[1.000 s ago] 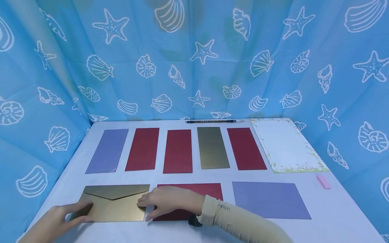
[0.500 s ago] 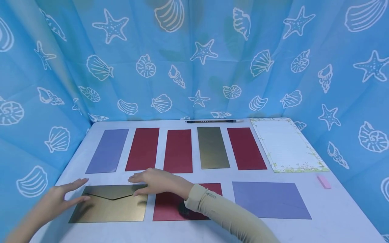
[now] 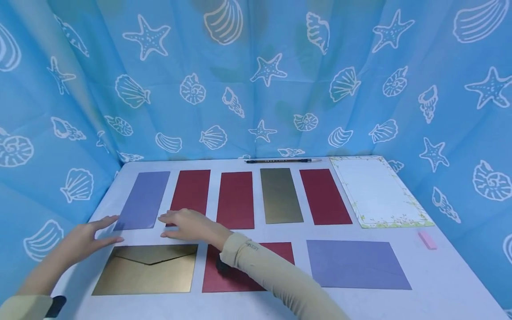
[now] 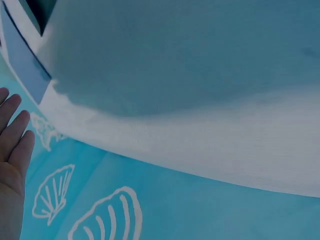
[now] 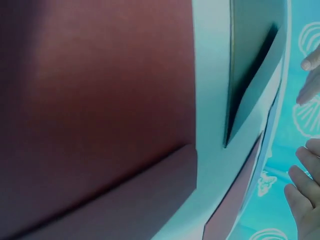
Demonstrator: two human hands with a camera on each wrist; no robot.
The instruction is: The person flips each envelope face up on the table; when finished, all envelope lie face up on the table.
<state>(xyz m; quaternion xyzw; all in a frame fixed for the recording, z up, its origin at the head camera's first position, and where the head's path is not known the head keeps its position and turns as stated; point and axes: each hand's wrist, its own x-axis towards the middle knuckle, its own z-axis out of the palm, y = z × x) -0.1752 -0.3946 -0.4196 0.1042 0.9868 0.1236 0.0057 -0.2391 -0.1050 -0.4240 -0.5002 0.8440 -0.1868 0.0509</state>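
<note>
Blue sheeting printed with white shells and starfish [image 3: 256, 80] walls in our white desk [image 3: 440, 275] on three sides. At far left our left hand [image 3: 86, 238] hovers over the desk's edge with its fingers [image 3: 105, 221] straight and spread, holding nothing; the left wrist view shows the same flat palm. Just beyond it lies the lilac paper strip [image 3: 145, 200], first in the far row and seemingly what both hands are nearest. Below that, the gold envelope with its pointed flap [image 3: 147, 269] lies flat and untouched, squared to the near edge. Our right hand [image 3: 188, 224] reaches across it in a beige sleeve [image 3: 276, 278], fingers extended and empty, partly covering the near end of the first dark red paper strip [image 3: 191, 192]. That sleeve also hides part of the dark red envelope [image 3: 272, 255]. Further right come a second dark red strip [image 3: 236, 200], a gold strip [image 3: 281, 195] and a third dark red strip [image 3: 325, 196], evenly spaced so each can be lifted alone. Behind them rests a black pen [image 3: 282, 160]. Then a lilac envelope [image 3: 356, 264], a floral-bordered writing sheet [image 3: 378, 191] and a pink eraser [image 3: 426, 239] finish the layout.
</note>
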